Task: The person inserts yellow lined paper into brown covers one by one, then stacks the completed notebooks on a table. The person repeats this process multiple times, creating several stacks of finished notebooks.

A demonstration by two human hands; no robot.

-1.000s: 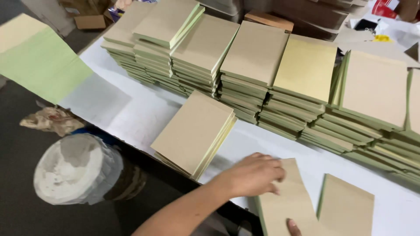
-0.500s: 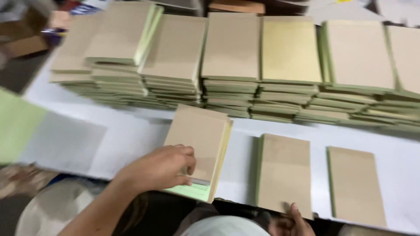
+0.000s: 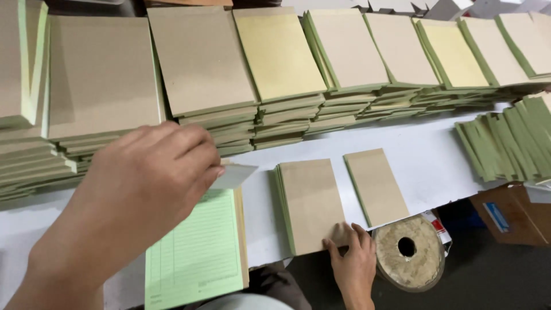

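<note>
While the left hand (image 3: 135,195) fills the lower left of the frame, its fingertips pinch the raised grey-brown cardboard cover (image 3: 234,175) of a pad, folded up off the pad's top sheet, a pale green ruled form (image 3: 195,252) that lies bare at the bottom edge of the frame, left of centre. The right hand (image 3: 351,261) sits at bottom centre, fingers spread and flat, pressing on the near corner of a cardboard-backed pad (image 3: 310,204) with a green spine that rests on the white table (image 3: 425,155); it grasps nothing. Just right of that pad, apart from it, lies a narrower pad (image 3: 376,186) of the same kind. Along the top of the frame run stacks of pads (image 3: 275,63), some with brown cardboard on top, some with yellow sheets, their green edges showing. At the right edge, a fanned row of green-edged pads (image 3: 505,143) leans over. Below the table edge, right of the right hand, stands a roll of tape (image 3: 408,250) seen end-on, and a brown cardboard box (image 3: 513,212) sits at lower right.
</note>
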